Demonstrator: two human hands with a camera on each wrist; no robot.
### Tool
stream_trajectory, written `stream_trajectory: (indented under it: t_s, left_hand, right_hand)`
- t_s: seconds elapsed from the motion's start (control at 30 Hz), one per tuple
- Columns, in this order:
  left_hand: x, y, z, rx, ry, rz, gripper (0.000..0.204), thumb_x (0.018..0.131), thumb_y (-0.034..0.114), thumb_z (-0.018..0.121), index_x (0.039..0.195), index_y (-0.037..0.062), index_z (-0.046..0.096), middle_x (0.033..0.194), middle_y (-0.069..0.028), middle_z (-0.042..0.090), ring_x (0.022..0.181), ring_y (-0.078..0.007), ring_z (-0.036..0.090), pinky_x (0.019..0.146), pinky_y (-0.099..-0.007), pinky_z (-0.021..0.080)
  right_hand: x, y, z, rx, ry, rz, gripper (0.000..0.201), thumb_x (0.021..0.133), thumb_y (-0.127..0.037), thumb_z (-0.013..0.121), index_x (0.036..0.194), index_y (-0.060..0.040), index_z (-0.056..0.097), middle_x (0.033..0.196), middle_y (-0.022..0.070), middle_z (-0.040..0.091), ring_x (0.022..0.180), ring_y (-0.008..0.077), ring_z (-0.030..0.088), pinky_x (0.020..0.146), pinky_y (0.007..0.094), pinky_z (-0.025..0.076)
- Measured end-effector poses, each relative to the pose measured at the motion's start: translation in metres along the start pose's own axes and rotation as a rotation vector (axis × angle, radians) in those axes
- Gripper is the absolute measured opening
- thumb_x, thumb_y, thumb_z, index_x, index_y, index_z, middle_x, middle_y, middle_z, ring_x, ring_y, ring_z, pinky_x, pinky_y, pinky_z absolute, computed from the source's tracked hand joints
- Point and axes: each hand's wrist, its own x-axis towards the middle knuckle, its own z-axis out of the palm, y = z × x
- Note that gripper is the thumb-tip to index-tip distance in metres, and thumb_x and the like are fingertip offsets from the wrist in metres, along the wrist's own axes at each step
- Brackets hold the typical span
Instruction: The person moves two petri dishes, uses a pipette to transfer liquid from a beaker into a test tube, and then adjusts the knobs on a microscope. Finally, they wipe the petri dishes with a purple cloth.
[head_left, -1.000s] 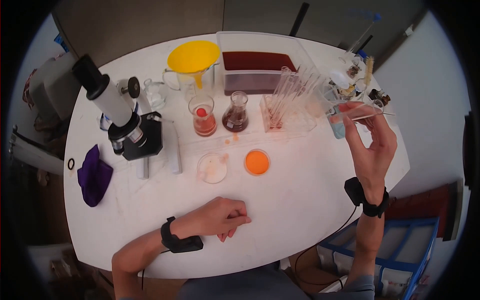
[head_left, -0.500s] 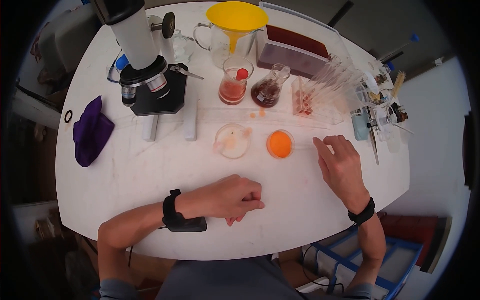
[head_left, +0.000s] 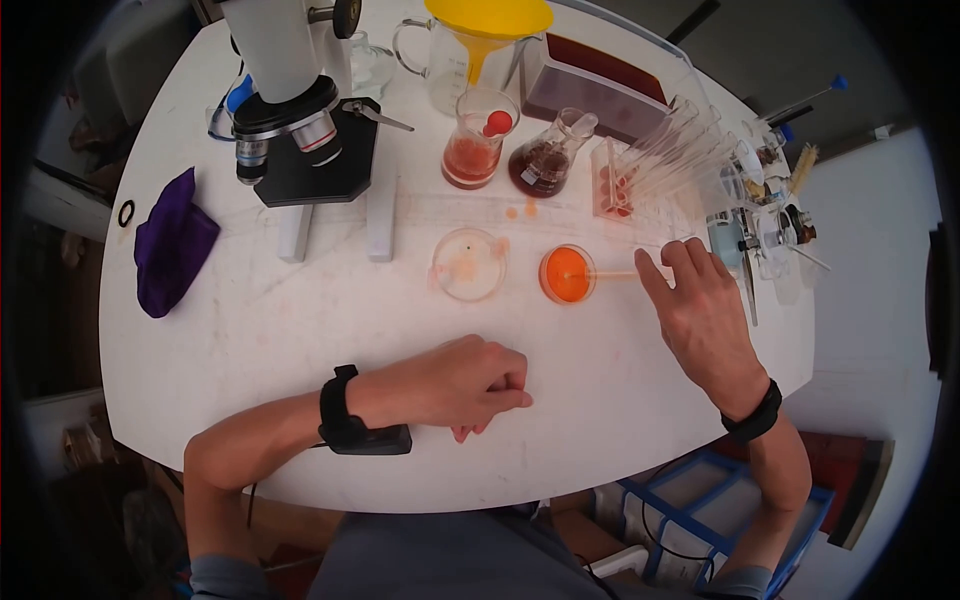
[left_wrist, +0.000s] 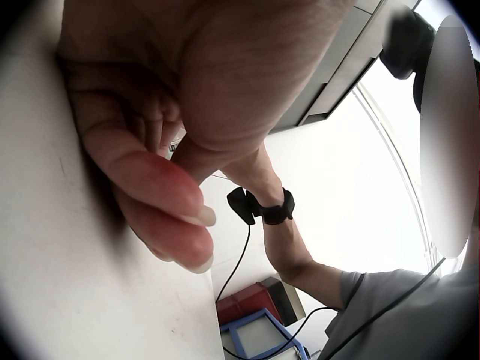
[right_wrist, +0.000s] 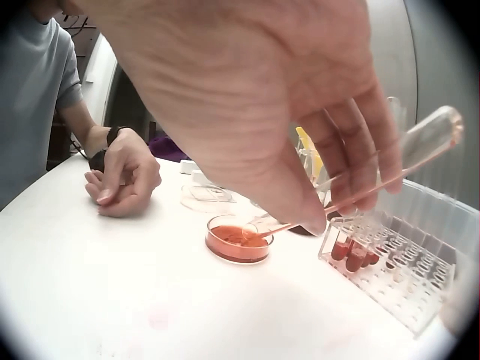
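Note:
My right hand (head_left: 700, 315) pinches a slim glass rod (head_left: 615, 274) between thumb and fingertips, to the right of a petri dish (right_wrist: 240, 259) of orange liquid. The rod's lower tip is in the liquid, whose surface looks streaked there. Behind the fingers in the right wrist view, a wider clear glass end (right_wrist: 435, 139) sticks out in line with the rod. My left hand (head_left: 450, 385) rests loosely curled on the table, near its front edge, holding nothing. A second petri dish (head_left: 468, 265), with pale smears, lies left of the orange one.
A microscope (head_left: 320, 160) and a purple cloth (head_left: 175, 245) occupy the left. Behind the dishes stand a beaker with red liquid (head_left: 470, 160), a dark-filled flask (head_left: 540, 170), and a test tube rack (right_wrist: 420, 296). A yellow funnel (head_left: 490, 15) sits in a jug; bottles crowd the far right.
My right hand has come from the far right toward the orange dish, and the rod's tip has entered the liquid. The left hand stays on the table. The head view has tilted down.

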Motion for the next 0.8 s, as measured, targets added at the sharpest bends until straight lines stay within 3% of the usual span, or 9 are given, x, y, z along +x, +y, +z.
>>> stream_trajectory:
  t_s: [0.27, 0.8]
  left_hand:
    - [0.001, -0.001, 0.000, -0.003, 0.001, -0.005, 0.026, 0.105, 0.020, 0.060, 0.092, -0.0034, 0.063, 0.064, -0.0073, 0.065, 0.050, -0.0139, 0.063, 0.048, -0.0275, 0.051]
    - [0.001, -0.002, -0.001, 0.009, 0.006, -0.006, 0.028, 0.105, 0.021, 0.060, 0.091, -0.0026, 0.062, 0.063, -0.0070, 0.065, 0.050, -0.0137, 0.064, 0.048, -0.0269, 0.050]
  right_hand:
    - [0.014, -0.005, -0.030, -0.033, -0.012, -0.062, 0.043, 0.073, 0.001, 0.068, 0.115, 0.0094, 0.065, 0.096, 0.0127, 0.054, 0.094, 0.0263, 0.056, 0.076, 0.0354, 0.052]
    - [0.008, -0.025, -0.024, 0.025, -0.011, 0.018, 0.039, 0.073, 0.001, 0.067, 0.110, 0.0104, 0.066, 0.092, 0.0127, 0.052, 0.089, 0.0267, 0.055, 0.067, 0.0355, 0.051]
